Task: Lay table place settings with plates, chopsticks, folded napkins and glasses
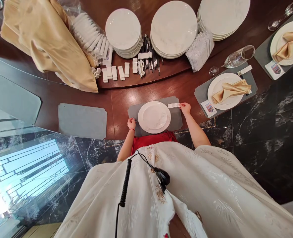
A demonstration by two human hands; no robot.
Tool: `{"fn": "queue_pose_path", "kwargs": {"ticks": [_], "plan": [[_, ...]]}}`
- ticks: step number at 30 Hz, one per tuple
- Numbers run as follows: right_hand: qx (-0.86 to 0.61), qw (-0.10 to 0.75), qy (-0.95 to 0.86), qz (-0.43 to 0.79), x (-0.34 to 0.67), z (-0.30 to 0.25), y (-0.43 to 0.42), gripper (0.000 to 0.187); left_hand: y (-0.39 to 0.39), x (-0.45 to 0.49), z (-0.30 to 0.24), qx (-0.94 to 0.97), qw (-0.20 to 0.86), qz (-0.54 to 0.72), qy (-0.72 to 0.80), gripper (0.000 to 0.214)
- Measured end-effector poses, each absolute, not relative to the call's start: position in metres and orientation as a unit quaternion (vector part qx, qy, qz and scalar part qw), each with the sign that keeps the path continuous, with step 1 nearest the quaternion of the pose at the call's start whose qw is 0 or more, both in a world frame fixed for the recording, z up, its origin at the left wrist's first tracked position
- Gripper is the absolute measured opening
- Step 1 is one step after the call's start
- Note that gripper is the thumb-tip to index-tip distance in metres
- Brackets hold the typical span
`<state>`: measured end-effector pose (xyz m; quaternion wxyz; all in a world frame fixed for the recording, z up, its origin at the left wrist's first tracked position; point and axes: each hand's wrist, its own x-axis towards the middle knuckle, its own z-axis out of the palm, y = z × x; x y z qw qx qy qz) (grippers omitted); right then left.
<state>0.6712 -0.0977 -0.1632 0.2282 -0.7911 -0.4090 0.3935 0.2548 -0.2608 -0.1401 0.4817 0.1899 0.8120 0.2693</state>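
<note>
In front of me a white plate with a smaller one on it (154,128) sits on a grey placemat (176,124) at the table edge. My right hand (185,108) pinches the right end of a white chopstick rest (173,105), which lies over the mat's upper right part, just beside the plate. At the mat's left edge is my left hand (131,123), its fingers curled together; whether anything is in them is hidden. More white chopstick rests (114,73) lie in a row on the raised part of the table, near a bunch of black chopsticks (156,61).
Plate stacks (123,29) and wrapped white packets (200,49) stand beyond the raised edge. Gold cloth (54,43) hangs over it at left. A set place with a folded gold napkin (232,90) and a wine glass (238,57) is at right; a bare placemat (82,120) is at left.
</note>
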Motion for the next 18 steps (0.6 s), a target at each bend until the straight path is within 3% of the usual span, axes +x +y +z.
{"fn": "queue_pose_path", "kwargs": {"ticks": [5,18], "plan": [[-0.789,0.228,-0.418,0.389,0.673,-0.168,-0.097,0.023,-0.256,0.273,-0.137,0.202,0.537,0.260,0.777,0.018],[-0.773,0.213,-0.471,0.367,0.673,-0.165,-0.095,0.020,-0.260,0.268,-0.139,0.223,0.549,0.280,0.756,0.025]]}}
